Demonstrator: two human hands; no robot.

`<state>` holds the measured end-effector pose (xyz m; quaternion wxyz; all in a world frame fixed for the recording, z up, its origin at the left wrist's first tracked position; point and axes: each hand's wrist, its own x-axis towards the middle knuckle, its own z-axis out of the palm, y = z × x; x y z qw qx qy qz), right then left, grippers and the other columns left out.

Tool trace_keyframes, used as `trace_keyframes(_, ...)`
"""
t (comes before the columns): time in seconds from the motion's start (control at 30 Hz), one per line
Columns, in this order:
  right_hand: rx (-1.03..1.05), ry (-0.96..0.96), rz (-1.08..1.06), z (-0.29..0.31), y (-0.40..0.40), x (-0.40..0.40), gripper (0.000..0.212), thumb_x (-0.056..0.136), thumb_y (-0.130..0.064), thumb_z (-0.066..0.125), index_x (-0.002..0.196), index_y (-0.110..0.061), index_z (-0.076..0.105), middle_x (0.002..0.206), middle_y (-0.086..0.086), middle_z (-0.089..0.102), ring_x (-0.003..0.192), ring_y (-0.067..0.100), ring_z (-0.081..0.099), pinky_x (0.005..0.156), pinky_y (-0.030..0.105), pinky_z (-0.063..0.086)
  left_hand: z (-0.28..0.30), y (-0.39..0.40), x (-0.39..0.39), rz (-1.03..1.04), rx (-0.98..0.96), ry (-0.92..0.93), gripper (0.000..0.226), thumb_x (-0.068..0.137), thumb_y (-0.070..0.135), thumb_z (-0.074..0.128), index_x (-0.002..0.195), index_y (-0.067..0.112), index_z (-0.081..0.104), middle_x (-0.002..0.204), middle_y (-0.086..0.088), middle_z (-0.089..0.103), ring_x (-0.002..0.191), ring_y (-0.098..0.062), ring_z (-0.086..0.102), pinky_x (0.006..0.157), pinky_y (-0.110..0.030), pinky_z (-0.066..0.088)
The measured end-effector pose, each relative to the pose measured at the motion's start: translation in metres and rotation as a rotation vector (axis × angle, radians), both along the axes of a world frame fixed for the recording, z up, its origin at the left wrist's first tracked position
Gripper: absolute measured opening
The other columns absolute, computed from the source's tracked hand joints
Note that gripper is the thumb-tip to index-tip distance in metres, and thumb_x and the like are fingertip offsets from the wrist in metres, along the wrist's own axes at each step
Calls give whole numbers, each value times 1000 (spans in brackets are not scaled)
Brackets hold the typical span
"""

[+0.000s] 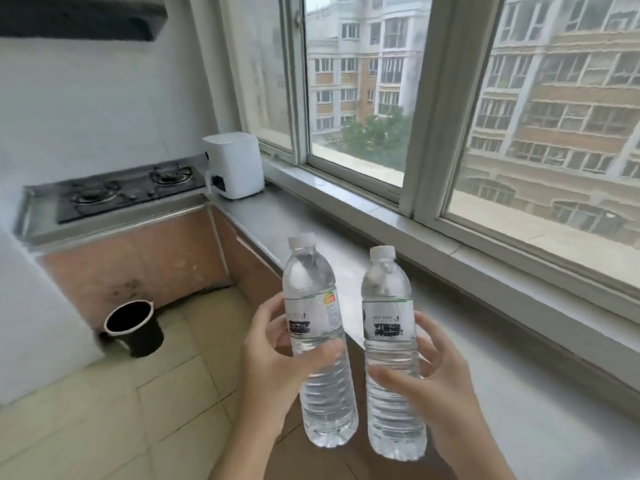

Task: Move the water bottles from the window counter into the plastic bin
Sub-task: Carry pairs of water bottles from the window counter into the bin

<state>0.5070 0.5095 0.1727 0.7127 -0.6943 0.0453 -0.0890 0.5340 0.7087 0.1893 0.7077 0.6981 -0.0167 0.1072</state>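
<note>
I hold two clear water bottles with white caps upright in the air, side by side, near the front edge of the window counter [540,393]. My left hand [273,362] is wrapped around the middle of the left bottle [317,341], thumb across its front. My right hand [436,382] grips the right bottle [389,348] at its label and ribbed lower half. Both bottles are full and slightly tilted. No plastic bin is in view.
A white appliance [233,166] stands in the counter's far corner beside a black two-burner gas stove [128,190]. A dark round bucket [135,327] sits on the tiled floor by the brown cabinets. Large windows run along the right.
</note>
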Motion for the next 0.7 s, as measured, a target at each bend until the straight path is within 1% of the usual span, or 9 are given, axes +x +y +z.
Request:
trace_keyframes(0.1,-6,1,111,1,50,34,83,47,1,91,110,-43,58,96,0,77,81,21,74,59,27,58,-3,52,7,112,5,-11,75,43,36,92,109,52,61,101,18,76,89,-2,71,69,-21,53)
trace_keyframes(0.17,-17,6,194,4,82,55,83,45,-2,92,108,-44,58,95,-2,77,81,21,74,62,33,59,-4,83,11,187,4,-21,73,46,34,92,111,51,62,105,17,76,94,-3,72,68,-19,55)
trace_keyframes(0.27,-33,14,319,5,127,86,83,46,-4,92,111,-43,58,96,-2,76,81,20,74,67,38,59,-5,123,17,315,-9,-13,74,46,35,92,112,51,62,106,16,76,96,-4,72,74,-25,56)
trace_keyframes(0.3,-37,18,361,4,141,97,84,46,-4,92,112,-42,58,96,-2,76,81,19,74,66,37,59,-6,135,19,359,-14,-8,76,46,36,92,114,50,62,106,15,76,96,-4,72,75,-26,57)
trace_keyframes(0.37,-47,22,451,2,171,118,85,47,-5,93,115,-40,58,97,-4,76,81,17,74,63,31,59,-9,159,25,439,-20,-10,76,46,35,93,115,46,63,108,16,75,96,-3,72,71,-21,58)
trace_keyframes(0.43,-45,18,538,0,200,140,83,46,-7,93,112,-45,60,96,-7,75,80,13,74,59,24,58,-12,182,33,517,-16,-3,74,46,35,93,114,44,64,108,16,74,96,-4,72,70,-17,57)
trace_keyframes(0.53,-42,18,655,1,247,175,80,46,-7,93,101,-55,61,94,-11,75,81,12,73,61,27,59,-12,217,48,645,-18,4,78,44,38,93,115,45,64,108,15,75,95,-5,73,73,-25,56)
trace_keyframes(0.63,-51,16,767,9,294,211,80,49,-4,92,107,-49,61,96,-4,76,84,17,73,71,38,58,-12,253,68,757,-15,9,78,42,38,94,112,49,63,109,14,74,96,-6,73,78,-33,56)
trace_keyframes(0.7,-59,11,849,14,324,234,78,50,-7,92,111,-45,61,97,-2,76,83,17,73,68,34,58,-10,277,82,831,-23,24,81,40,39,94,112,53,61,111,15,74,98,-9,72,82,-38,58)
